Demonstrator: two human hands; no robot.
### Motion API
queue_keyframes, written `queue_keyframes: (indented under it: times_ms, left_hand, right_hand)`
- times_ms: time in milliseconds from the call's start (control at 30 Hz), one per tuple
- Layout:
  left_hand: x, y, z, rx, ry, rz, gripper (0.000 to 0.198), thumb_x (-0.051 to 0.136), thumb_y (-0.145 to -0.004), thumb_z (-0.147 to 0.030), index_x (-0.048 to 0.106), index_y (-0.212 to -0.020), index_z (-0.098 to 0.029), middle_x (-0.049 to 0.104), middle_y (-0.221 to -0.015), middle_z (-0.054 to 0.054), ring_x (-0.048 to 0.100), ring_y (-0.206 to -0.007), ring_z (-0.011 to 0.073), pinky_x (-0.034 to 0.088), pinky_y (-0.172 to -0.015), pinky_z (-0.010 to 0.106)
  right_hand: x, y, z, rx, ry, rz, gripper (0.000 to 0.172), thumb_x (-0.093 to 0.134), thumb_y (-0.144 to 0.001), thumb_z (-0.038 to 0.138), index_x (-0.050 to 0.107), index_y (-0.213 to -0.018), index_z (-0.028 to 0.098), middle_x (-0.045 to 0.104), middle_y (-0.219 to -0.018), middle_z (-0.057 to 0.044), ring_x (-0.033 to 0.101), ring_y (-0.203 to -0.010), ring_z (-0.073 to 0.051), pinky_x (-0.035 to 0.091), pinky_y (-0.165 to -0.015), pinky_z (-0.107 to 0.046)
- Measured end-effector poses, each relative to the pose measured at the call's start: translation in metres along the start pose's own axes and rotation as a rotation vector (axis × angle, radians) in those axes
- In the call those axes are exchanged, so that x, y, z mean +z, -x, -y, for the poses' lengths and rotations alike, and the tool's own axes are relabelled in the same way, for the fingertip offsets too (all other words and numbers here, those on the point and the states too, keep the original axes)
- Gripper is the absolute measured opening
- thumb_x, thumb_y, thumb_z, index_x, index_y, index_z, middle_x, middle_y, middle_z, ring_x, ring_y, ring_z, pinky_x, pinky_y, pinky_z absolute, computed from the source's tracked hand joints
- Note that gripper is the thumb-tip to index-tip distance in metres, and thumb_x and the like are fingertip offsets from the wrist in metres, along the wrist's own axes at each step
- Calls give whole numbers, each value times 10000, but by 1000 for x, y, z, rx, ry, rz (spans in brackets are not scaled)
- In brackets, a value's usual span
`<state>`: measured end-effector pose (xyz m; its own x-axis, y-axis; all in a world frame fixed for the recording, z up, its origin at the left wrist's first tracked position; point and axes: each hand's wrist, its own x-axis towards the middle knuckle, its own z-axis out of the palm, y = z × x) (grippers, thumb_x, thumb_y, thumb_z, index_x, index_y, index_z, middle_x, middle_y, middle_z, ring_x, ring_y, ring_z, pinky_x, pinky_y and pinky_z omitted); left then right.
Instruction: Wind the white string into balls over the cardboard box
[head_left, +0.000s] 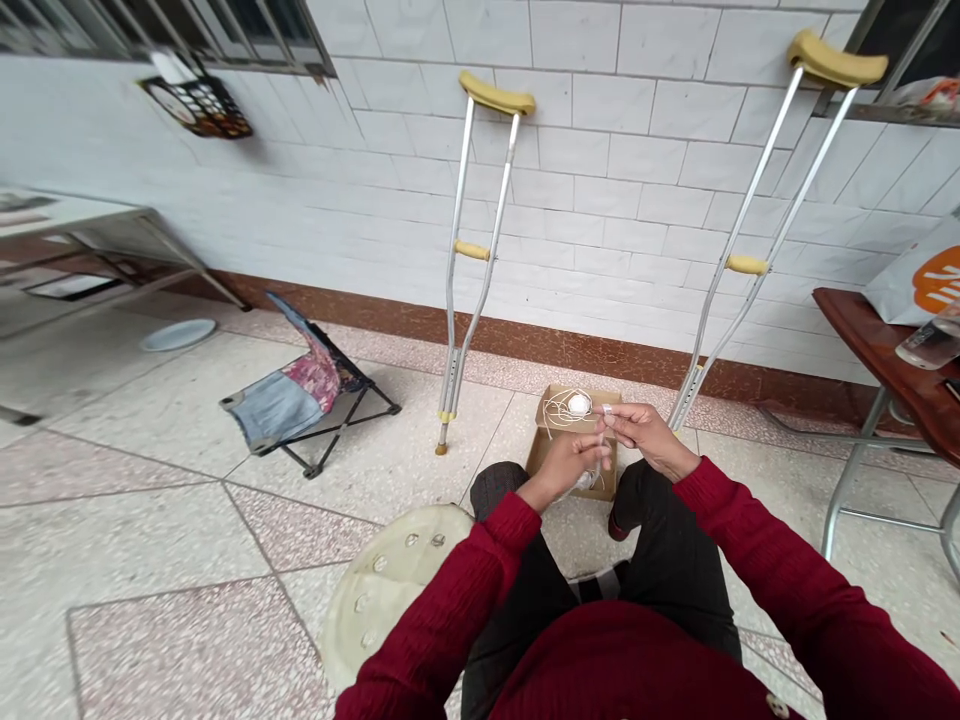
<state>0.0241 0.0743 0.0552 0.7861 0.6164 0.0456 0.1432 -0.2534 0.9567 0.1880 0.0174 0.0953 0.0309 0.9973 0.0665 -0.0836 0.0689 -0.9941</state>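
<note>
Before my knees, my left hand (574,465) and my right hand (649,435) are close together, fingertips nearly meeting. Both are closed in a pinch. Something small and whitish shows at the fingertips, too small to name. Beneath the hands lies an open cardboard box (535,452) on the floor. A loose coil of thin white cord (556,406) and a round white piece (579,403) rest in its far half. Clear or whitish material (587,481) sits in the near half, partly hidden by my left hand.
Two crutches (454,360) (701,335) lean on the tiled wall. A folding chair (281,405) stands at the left, a round pale stool (367,600) beside my left leg. On the right is a brown table (874,345) with a bag (911,265) and clear container (930,343).
</note>
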Motion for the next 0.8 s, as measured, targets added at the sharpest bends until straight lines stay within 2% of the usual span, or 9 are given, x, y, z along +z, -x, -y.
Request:
queue_keyframes:
  times_ms: [133,267,333,400,467,533,667,733,800]
  left_hand:
    - [23,18,3,-36,40,78,314,560,-844,-404,662,-686,-154,655,-690,21,551,-643,143,400,-644,250]
    - [3,24,-9,5,-217,18,347,493,-890,-370,670,-678,-160,619,-629,14,526,-608,142,379,-625,253]
    - [-18,19,-16,80,-372,-89,317,482,-902,-347,696,-748,-172,637,-679,27,545,-670,163,385,-670,268]
    - [-36,10,-20,140,-486,-188,269,510,-888,-334,708,-785,-184,660,-758,48,560,-772,194,390,-741,290]
    - [-44,3,-17,149,-495,-187,248,522,-877,-312,703,-760,-190,659,-751,43,566,-775,196,389,-742,289]
    - [-39,0,-9,118,-429,-140,278,494,-886,-292,687,-716,-185,645,-700,26,564,-707,175,385,-686,272]
    - [-5,5,7,14,-232,-66,327,490,-887,-322,670,-671,-155,621,-636,9,526,-595,138,359,-591,243]
    - [6,9,8,-4,-156,-35,325,527,-868,-356,675,-667,-147,620,-630,6,513,-584,130,358,-588,238]
    - [5,12,3,-3,-89,-14,323,539,-861,-376,688,-689,-147,629,-641,6,512,-588,127,366,-599,238]
  right_hand:
    - [-6,-17,-21,-67,132,-176,417,654,-762,486,729,-1039,183,698,-795,-62,308,-429,-69,233,-398,-225]
    - [-21,-15,-43,-56,432,-214,337,622,-790,473,754,-962,215,705,-761,-53,440,-451,-107,315,-428,-233]
    - [-22,-2,-50,-14,490,-95,304,624,-800,462,759,-915,215,690,-714,-39,471,-432,-101,335,-442,-232]
    - [-18,14,-51,62,417,101,326,604,-821,476,746,-947,212,694,-753,-38,485,-404,-85,329,-427,-225]
    - [-10,29,-44,145,271,276,372,570,-848,488,711,-1052,211,702,-879,-59,497,-398,-69,304,-398,-214]
    - [-3,37,-32,182,140,335,407,554,-866,478,666,-1146,206,696,-919,-72,494,-401,-57,277,-380,-203]
    - [0,22,-14,109,61,140,461,563,-863,468,619,-1222,183,653,-694,-17,445,-373,-49,260,-372,-193]
    - [-3,6,-13,55,82,40,494,564,-853,485,599,-1248,190,661,-741,-23,448,-377,-47,256,-365,-192]
    - [-8,-10,-16,28,115,3,535,560,-846,503,554,-1298,218,676,-900,-52,468,-396,-43,271,-364,-192]
